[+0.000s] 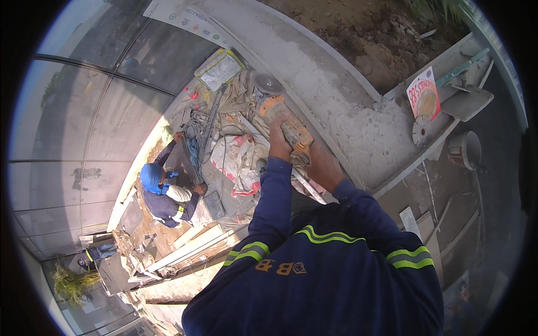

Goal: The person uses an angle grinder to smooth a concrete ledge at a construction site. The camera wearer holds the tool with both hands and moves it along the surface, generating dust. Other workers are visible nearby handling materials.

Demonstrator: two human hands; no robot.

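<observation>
An orange, dust-covered angle grinder [297,134] lies diagonally along the edge of a grey concrete ledge [358,145], its dark disc [269,84] at the upper end. My left hand [279,137] is wrapped round its body near the head. My right hand [322,165] grips the rear end, its fingers partly hidden. Beside and below the tool are rumpled dusty cloths, a red-and-white sack [235,162] and a white length of pipe or strip [308,185]. A round cut-out disc and a red-and-white card [420,92] stand on the ledge to the right.
A co-worker in a blue head covering [154,179] crouches at left among planks and cables; another person [98,252] is farther back. A bucket [464,151], a trowel-like board [465,103] and offcuts are at right. A glass wall curves along the left; bare soil lies beyond the ledge.
</observation>
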